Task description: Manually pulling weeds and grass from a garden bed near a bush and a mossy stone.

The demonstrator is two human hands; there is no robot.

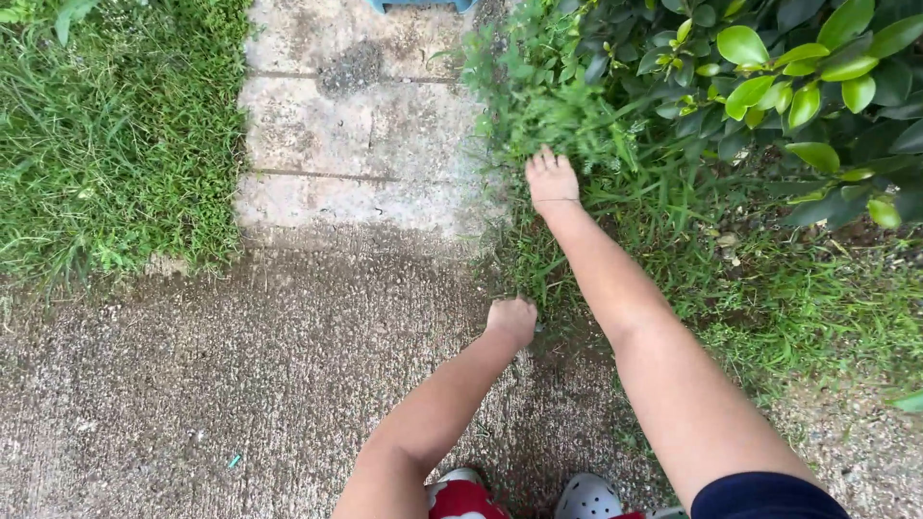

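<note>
My right hand (551,176) reaches forward into a clump of leafy green weeds (548,106) at the edge of the paving, fingers closed around the stems. My left hand (512,317) is lower down at the ground, curled into a fist at the base of the grass (538,279) where it meets the concrete. What the left fist holds is hidden. Both arms stretch out from the bottom of the view.
A path of worn concrete slabs (356,125) runs ahead, joined to rough gravelly concrete (192,384). Lawn grass (106,135) lies at left. A glossy-leaved shrub (788,86) stands at right. My white clogs (586,498) show at the bottom edge.
</note>
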